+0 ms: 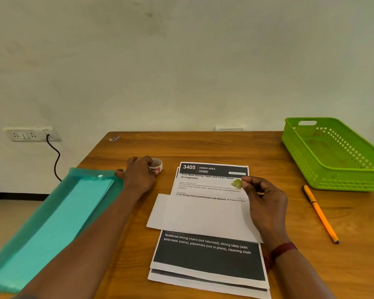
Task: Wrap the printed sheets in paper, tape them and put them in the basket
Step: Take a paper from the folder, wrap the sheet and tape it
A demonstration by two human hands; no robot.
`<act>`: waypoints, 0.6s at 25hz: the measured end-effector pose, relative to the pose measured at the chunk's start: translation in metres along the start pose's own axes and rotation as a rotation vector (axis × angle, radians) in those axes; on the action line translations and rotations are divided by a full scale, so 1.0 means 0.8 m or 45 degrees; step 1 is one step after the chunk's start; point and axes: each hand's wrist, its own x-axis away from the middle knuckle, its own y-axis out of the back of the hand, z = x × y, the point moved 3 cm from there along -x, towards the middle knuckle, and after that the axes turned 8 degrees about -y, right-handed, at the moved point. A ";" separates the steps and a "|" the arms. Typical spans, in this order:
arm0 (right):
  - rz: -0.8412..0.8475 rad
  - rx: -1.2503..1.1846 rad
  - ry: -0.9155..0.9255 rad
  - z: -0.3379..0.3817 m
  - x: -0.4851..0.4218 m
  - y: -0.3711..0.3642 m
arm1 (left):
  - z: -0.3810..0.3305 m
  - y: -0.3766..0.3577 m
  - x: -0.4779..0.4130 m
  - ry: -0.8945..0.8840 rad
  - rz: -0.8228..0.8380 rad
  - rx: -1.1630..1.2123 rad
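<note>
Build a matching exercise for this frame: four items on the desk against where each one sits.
Items:
1. tape roll
2. green basket
3. orange pen
4. blank sheet

Places:
A. far right corner of the table
B. lying across the printed sheets
C. at the left hand
D. on bare wood, right of the right hand

Pairs: 1-C, 2-A, 3-D, 4-B

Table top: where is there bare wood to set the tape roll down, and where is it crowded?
Bare wood runs along the far edge of the table, behind the tape roll and printed sheets. A narrower strip lies between the sheets and the orange pen. It is crowded on the left by the teal folder, in the middle by both hands, and at far right by the green basket.
</note>
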 end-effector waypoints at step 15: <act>0.339 0.425 0.002 -0.010 -0.021 0.048 | -0.183 -0.017 0.165 -0.764 0.064 0.494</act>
